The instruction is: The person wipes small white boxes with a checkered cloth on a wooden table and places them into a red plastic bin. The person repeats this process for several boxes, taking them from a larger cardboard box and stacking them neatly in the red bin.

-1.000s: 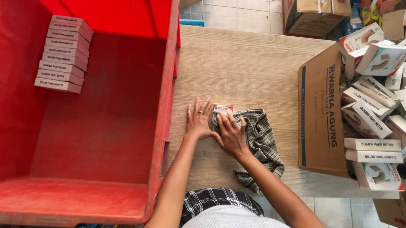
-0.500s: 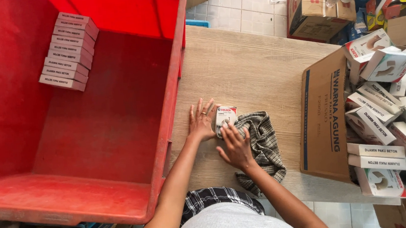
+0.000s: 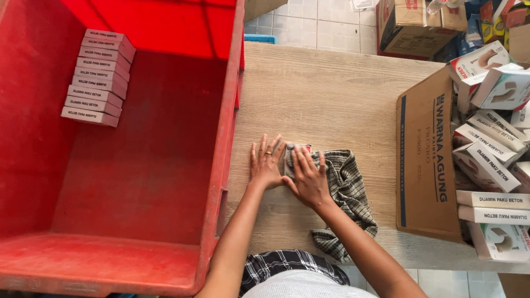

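Observation:
My left hand [image 3: 266, 164] lies flat on the wooden table [image 3: 324, 94] with its fingers spread, its fingertips against the left side of a small white and red box [image 3: 303, 147]. Only a sliver of that box shows. My right hand [image 3: 308, 178] presses a grey checked cloth [image 3: 350, 193] down over the box. The rest of the cloth trails to the right and towards the table's near edge.
A big red crate [image 3: 226, 171] stands left of my hands, with a row of small flat boxes [image 3: 98, 77] at its far left. To the right, an open cardboard carton [image 3: 426, 155] holds several white boxes [image 3: 498, 149]. More cartons sit on the tiled floor beyond.
My right hand has slid up and left with the cloth, covering the small box that showed half a second ago. My left hand has stayed in place.

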